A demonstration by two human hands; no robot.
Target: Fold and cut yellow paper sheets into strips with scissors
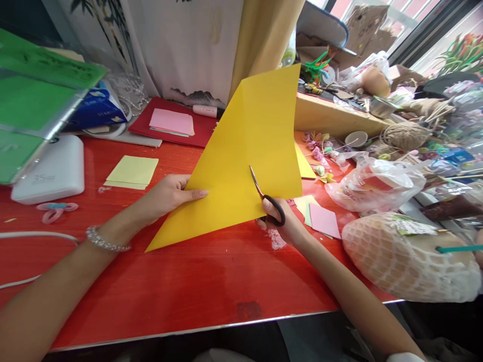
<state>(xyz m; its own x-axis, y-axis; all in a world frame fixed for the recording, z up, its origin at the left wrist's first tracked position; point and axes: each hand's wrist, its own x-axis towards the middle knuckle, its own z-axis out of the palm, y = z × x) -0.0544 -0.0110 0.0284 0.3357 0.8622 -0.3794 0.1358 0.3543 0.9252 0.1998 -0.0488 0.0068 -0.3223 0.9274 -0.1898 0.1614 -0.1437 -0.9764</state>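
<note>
A large sheet of yellow paper [226, 171] is held up at a tilt over the red table. My left hand [175, 195] pinches its left edge, thumb on the face toward me and the other fingers behind. My right hand [281, 221] grips black-handled scissors [257, 182] at the sheet's lower edge. One blade lies over the front of the paper; the other is hidden, probably behind it. A faint crease runs down the sheet's upper part. Beneath the right hand, a small whitish patch [277, 239] marks the table.
Sticky notes [132, 171] lie left, with a white power bank [56, 171] and cable behind them. Pink notes [171, 121] sit on a red folder [151, 105]. At right are more notes [325, 219], a plastic bag [377, 183] and a net-wrapped object [407, 261]. The table's front edge [226, 326] is near.
</note>
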